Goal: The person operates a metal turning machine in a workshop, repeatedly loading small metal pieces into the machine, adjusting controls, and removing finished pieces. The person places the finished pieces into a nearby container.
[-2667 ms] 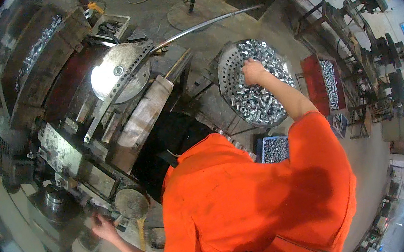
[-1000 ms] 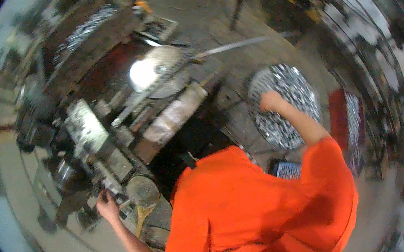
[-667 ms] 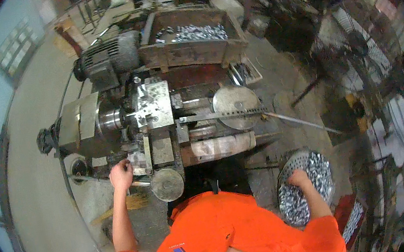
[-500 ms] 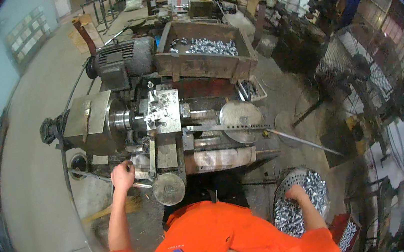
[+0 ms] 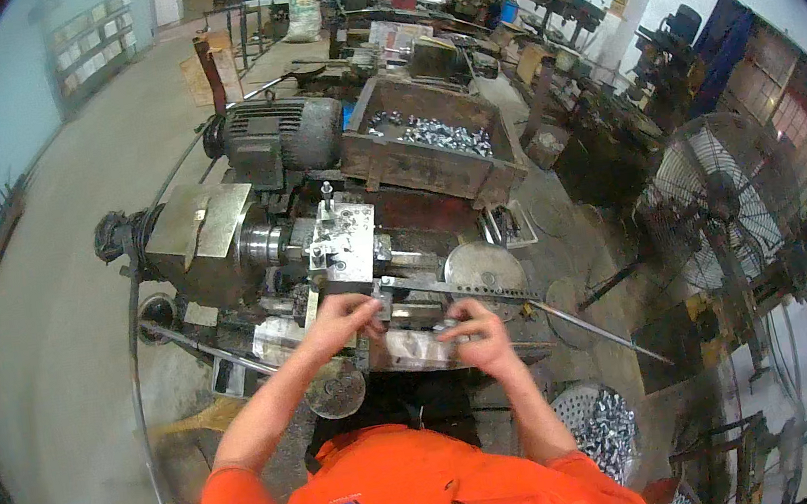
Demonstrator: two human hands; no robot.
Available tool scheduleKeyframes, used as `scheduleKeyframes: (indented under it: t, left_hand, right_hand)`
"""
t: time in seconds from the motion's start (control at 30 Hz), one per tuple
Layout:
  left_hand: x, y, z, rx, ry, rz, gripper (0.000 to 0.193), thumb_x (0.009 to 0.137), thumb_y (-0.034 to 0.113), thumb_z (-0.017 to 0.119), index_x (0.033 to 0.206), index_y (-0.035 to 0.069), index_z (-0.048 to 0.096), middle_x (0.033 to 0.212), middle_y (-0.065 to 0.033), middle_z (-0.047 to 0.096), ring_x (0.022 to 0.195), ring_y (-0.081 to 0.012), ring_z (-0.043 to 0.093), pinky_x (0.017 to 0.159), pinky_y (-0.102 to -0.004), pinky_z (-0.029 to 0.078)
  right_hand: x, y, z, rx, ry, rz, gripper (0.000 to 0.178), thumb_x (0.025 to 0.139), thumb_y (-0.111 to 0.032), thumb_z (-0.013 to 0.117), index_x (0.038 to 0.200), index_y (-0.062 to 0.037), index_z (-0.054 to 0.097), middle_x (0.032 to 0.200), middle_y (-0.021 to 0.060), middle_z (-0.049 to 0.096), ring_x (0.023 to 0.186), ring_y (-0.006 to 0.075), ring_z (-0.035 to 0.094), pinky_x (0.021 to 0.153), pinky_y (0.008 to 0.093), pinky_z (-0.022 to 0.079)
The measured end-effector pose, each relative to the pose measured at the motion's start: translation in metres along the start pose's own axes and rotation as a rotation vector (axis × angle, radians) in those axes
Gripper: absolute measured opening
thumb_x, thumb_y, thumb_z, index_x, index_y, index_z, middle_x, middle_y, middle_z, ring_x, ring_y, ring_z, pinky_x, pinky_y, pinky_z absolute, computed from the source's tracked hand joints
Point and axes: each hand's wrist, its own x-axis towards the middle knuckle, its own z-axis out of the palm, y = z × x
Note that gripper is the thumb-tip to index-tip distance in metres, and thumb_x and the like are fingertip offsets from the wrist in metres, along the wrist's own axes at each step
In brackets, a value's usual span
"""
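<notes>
The left hand (image 5: 340, 322) and right hand (image 5: 481, 337) curl apart just before a lathe-like machine (image 5: 348, 241), the right apparently pinching a small metal part (image 5: 447, 326), the left's contents unclear. Seemingly a part-handling step; the next move calls for steady fingers.

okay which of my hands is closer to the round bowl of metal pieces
Your right hand. In the picture it is above and left of the bowl, not touching it. Your left hand is farther left, near the machine.
</notes>
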Motion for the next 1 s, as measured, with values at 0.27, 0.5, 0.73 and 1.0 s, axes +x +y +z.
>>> scheduleKeyframes:
  t: [0.27,0.5,0.73,1.0]
  left_hand:
    - [-0.017,-0.001,0.019,-0.486,-0.039,-0.006,0.039,0.090,0.037,0.051,0.088,-0.001,0.061,0.073,-0.0086,0.063,0.065,-0.0163,0.062,0.063,-0.0278,0.050]
    - [-0.022,0.006,-0.004,0.255,0.101,0.031,0.042,0.086,0.036,0.058,0.065,0.000,0.061,0.051,-0.0038,0.055,0.048,-0.0098,0.054,0.044,-0.0268,0.041]
    - [-0.046,0.012,-0.053,0.580,0.212,0.225,0.031,0.080,0.029,0.063,0.096,0.003,0.063,0.062,-0.0124,0.060,0.054,-0.0205,0.058,0.052,-0.0326,0.044]
    - [-0.187,0.007,-0.191,0.619,0.990,0.000,0.023,0.078,0.001,0.056,0.101,-0.002,0.060,0.072,-0.0077,0.062,0.063,-0.0107,0.058,0.054,-0.0274,0.045]
  right_hand:
    - [0.058,-0.058,0.058,0.127,-0.009,-0.241,0.027,0.054,-0.001,0.065,0.080,-0.0061,0.069,0.097,0.0105,0.052,0.078,0.0204,0.053,0.069,0.0274,0.044]
    - [0.061,-0.064,0.064,-0.221,-0.200,-0.326,0.027,0.054,-0.008,0.062,0.080,-0.0018,0.064,0.107,0.0177,0.054,0.091,0.0327,0.055,0.078,0.0376,0.047]
    - [0.123,-0.074,0.080,-0.182,-0.513,-0.332,0.021,0.055,-0.014,0.061,0.071,-0.0025,0.066,0.097,0.0194,0.059,0.087,0.0357,0.056,0.076,0.0412,0.047]
    - [0.244,-0.024,0.155,-0.562,-0.495,-0.186,0.020,0.056,-0.012,0.058,0.066,0.0041,0.063,0.075,0.0258,0.061,0.076,0.0404,0.060,0.075,0.0414,0.050]
